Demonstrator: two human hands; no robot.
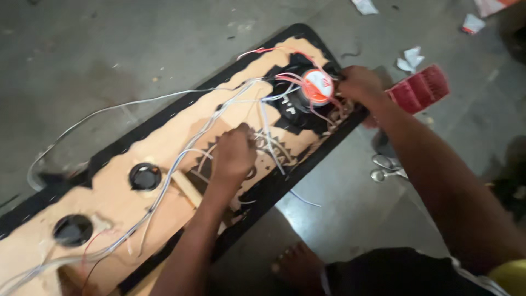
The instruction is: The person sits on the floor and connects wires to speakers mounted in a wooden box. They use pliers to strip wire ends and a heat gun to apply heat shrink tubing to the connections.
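The thin wires (pixel 263 115) crossing the board (pixel 126 197) could snag or pull loose from the speaker (pixel 307 96) if either hand tugs, since they run tangled and slack between both. The left hand (pixel 234 156) is curled down on a bunch of wires just below-left of the speaker, seemingly pinching them. The right hand (pixel 359 85) is closed at the speaker's right edge, touching it; what it grips is blurred. Scissors (pixel 386 167) lie on the floor, right of the board.
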